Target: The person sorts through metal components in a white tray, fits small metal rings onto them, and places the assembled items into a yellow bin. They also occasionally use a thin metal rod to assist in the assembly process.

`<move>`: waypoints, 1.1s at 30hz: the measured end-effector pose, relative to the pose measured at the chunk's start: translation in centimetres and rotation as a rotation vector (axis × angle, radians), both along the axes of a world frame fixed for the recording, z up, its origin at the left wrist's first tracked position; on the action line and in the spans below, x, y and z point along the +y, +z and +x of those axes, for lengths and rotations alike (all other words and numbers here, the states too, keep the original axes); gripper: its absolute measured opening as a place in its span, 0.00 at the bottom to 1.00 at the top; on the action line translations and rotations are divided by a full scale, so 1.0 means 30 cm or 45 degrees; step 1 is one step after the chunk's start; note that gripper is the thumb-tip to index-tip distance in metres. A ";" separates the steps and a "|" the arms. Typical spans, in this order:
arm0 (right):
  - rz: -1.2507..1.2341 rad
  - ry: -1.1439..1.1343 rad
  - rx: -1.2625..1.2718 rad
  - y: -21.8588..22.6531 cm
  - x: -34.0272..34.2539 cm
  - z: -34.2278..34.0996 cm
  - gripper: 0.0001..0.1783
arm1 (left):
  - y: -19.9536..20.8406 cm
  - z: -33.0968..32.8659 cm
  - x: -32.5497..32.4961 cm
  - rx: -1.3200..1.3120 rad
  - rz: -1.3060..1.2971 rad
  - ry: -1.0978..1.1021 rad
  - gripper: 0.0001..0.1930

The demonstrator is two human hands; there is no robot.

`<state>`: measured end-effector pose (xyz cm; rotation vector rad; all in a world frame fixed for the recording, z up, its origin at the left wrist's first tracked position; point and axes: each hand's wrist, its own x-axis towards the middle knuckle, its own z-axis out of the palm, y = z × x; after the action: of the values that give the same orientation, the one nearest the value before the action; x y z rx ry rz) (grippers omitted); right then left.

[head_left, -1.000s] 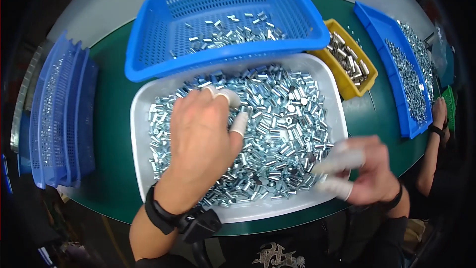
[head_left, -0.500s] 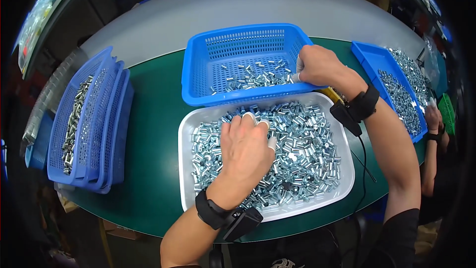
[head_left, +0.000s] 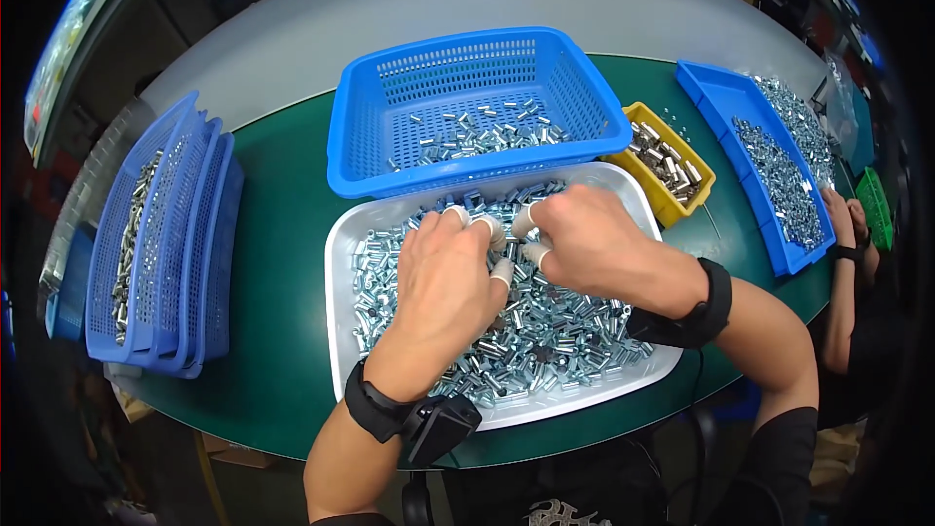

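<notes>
A white tray (head_left: pixel 343 351) full of small silver tube-shaped metal pieces (head_left: pixel 575 331), some with a flared end, stands before me. My left hand (head_left: pixel 443 273) is over the heap, its fingers curled down among the pieces; what lies under them is hidden. Facing it from the right is my right hand (head_left: pixel 599 244), thumb and forefinger apart just above the heap, with no piece visible between them. Whitish finger cots cover several fingertips on both hands. Against the tray's far side, a blue perforated basket (head_left: pixel 467 175) holds a loose scatter of similar pieces.
Nested blue baskets (head_left: pixel 219 263) with metal parts stand at the left. A yellow bin (head_left: pixel 696 190) of larger silver cylinders is right of the basket. Farther right lie a blue tray (head_left: pixel 716 102) of small parts, a green basket (head_left: pixel 875 209) and another person's hands (head_left: pixel 845 219).
My right hand has left the blue basket's right rim and come down over the white tray beside my left hand. The yellow bin is now uncovered. The whole view has shifted slightly.
</notes>
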<state>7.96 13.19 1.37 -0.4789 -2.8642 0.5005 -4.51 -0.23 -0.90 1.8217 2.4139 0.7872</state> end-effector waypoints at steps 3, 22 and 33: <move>-0.045 0.057 0.021 -0.024 0.006 0.001 0.10 | -0.001 0.001 -0.001 -0.001 -0.017 0.023 0.11; -0.541 -0.105 -0.167 -0.045 0.014 -0.086 0.11 | 0.016 -0.058 -0.017 -0.114 0.066 0.155 0.08; -0.765 -0.208 -0.249 -0.020 0.047 -0.055 0.07 | 0.042 -0.033 -0.021 -0.137 -0.003 0.094 0.09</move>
<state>6.32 14.60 0.76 -0.8858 -2.7728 1.3575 -5.51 -0.86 0.35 1.6528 2.4253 0.8635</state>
